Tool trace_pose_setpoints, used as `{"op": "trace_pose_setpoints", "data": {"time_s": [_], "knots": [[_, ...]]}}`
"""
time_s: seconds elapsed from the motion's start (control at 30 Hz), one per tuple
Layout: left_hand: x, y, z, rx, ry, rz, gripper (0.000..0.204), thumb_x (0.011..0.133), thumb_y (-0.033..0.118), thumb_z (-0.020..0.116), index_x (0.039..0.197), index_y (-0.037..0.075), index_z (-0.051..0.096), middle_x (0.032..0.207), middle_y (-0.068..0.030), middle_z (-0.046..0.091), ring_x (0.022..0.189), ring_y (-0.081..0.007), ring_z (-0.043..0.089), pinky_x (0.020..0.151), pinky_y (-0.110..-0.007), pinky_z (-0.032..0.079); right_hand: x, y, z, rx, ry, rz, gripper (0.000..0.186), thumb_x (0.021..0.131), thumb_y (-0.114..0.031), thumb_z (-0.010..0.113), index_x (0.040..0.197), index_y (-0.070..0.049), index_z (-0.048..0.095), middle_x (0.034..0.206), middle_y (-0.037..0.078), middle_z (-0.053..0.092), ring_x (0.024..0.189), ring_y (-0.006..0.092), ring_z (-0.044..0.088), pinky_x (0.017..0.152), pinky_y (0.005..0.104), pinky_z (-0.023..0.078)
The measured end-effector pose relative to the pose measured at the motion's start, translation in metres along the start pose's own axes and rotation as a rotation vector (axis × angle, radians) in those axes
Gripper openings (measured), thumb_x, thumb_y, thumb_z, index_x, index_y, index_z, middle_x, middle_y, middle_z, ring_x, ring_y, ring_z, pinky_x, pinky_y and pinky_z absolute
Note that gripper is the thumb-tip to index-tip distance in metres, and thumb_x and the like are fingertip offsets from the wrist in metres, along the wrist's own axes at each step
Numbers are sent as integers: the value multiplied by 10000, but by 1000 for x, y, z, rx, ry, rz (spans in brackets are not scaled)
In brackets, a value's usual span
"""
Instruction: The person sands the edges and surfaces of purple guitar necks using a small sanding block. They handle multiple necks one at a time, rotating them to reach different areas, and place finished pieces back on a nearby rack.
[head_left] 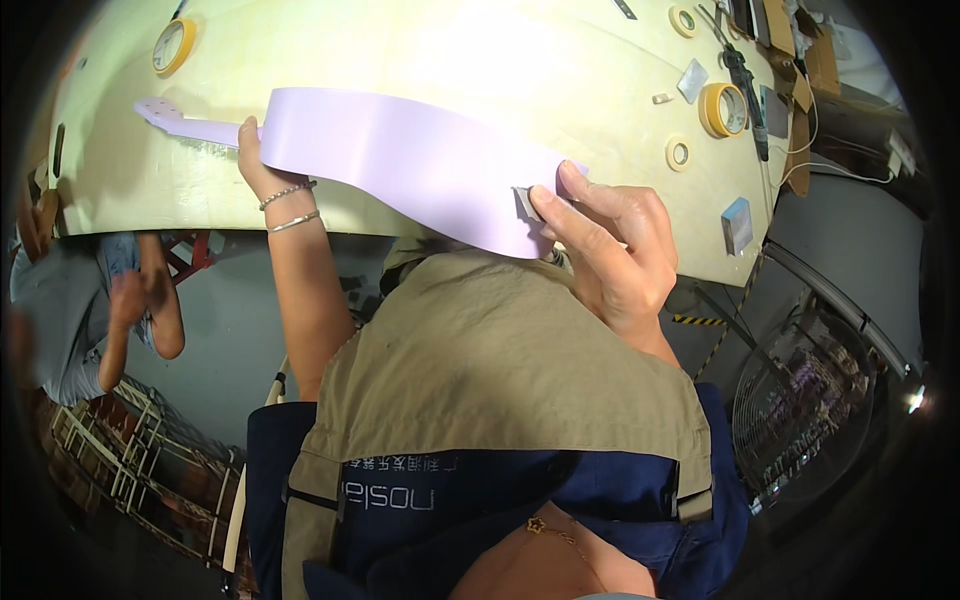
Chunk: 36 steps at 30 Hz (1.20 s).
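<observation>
A lavender ukulele-like instrument is held on its side at the table's near edge, headstock to the left. My left hand is closed round the neck where it joins the body, its thumb up, two bracelets on the wrist. My right hand pinches a small grey piece, perhaps abrasive paper, against the wide right end of the body, with the index finger resting at the upper edge. The undersides of both hands' grips are partly hidden.
The pale table bears tape rolls, a dark tool, cardboard and a small block. Another person sits at left. Wire racks and a fan stand below the table's level.
</observation>
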<state>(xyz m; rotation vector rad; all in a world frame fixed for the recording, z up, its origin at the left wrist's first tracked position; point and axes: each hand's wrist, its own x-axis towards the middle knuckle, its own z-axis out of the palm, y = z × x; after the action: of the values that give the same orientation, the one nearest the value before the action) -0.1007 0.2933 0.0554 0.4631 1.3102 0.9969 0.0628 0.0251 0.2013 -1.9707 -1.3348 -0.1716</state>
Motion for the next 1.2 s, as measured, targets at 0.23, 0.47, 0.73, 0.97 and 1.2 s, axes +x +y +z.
{"op": "trace_pose_setpoints", "data": {"time_s": [0.23,0.47,0.73,0.97,1.2], "knots": [[10,-3,-8,30,-25,-5,344,932,288,506,1090,-14,455,913,-113,577,792,-224,623,692,-364,508,2,-2,-2,-95,-22,-52,341,595,-141,748,936,-137,757,951,55,706,686,170,546,630,279,407],[10,-4,-10,46,-51,13,362,939,297,494,1110,-19,448,934,-126,579,815,-228,625,698,-369,509,0,1,-2,-65,-29,-52,360,577,-141,743,937,-135,756,955,53,707,692,170,545,627,272,407],[7,-2,-6,42,-34,9,365,948,298,483,1123,-20,442,948,-132,579,839,-231,624,724,-367,505,3,2,-3,23,-35,-55,460,536,13,762,980,-109,752,976,88,696,715,177,550,585,255,479],[8,-3,-7,46,-36,21,365,939,296,494,1121,-18,450,942,-127,578,834,-232,622,724,-368,502,5,-3,-3,-45,-46,-45,467,541,60,743,980,-97,753,972,91,690,717,175,555,582,248,497],[-3,1,-1,50,-6,-5,375,936,296,494,1132,-20,449,956,-129,583,836,-233,623,723,-367,499,1,1,3,-26,-7,-21,342,585,-109,748,927,-138,752,927,33,699,692,158,555,612,267,407]]}}
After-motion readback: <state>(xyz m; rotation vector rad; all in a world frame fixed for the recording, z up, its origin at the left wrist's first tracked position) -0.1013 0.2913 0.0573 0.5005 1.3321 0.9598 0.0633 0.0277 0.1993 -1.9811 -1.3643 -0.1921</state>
